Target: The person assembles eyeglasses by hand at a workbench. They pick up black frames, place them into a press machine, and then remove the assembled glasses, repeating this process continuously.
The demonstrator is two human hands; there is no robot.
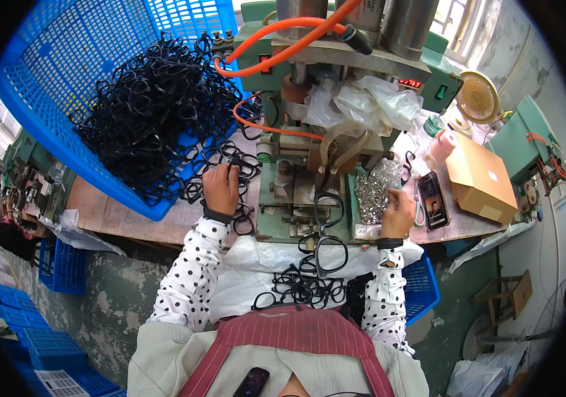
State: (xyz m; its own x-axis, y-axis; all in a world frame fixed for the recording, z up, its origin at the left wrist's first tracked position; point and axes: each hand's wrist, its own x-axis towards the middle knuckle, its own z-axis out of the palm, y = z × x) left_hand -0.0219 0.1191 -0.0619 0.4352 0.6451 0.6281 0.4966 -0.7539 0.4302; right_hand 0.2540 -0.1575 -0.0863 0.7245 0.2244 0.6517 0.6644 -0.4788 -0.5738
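My left hand [222, 190] is closed at the edge of a heap of loose black glasses frames [194, 173], with its curled fingers on one of them. To the right, my right hand [399, 213] pinches over a shallow tray [365, 231] of small shiny metal parts [370, 197]. Whatever lies between those fingertips is too small to make out. Between my hands stands a green press machine [276, 215]. A black glasses frame [331, 255] hangs at its front, one rim up by the fixture and the other lower down. Neither hand touches that frame.
A tilted blue basket [144, 205] full of black frames fills the left. More frames [309, 286] lie on white sheeting at my lap. Right of the tray are scissors [419, 210], a phone [434, 202] and a cardboard box [481, 178]. Orange hoses [283, 30] loop over the machine.
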